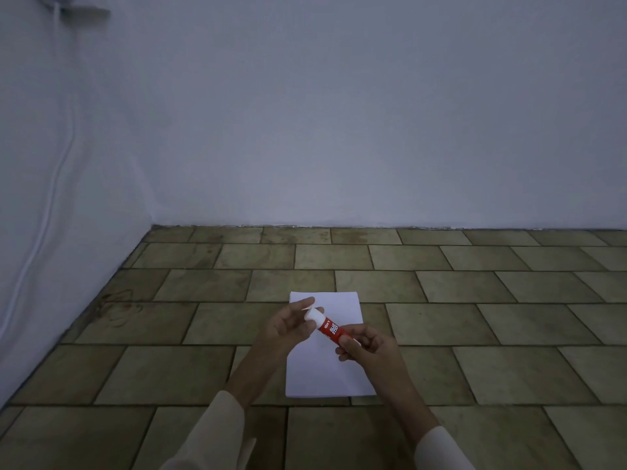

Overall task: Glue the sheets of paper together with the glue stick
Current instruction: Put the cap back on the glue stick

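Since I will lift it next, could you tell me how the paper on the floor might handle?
The paper lies thin and flat, so it is probably light and floppy. On the smooth tiled floor it may slide when pushed.

Read "GLUE STI…", white on red label of glue stick; cut off at 4 o'clock end by right hand. Small white mark at 10 o'clock end illegible.
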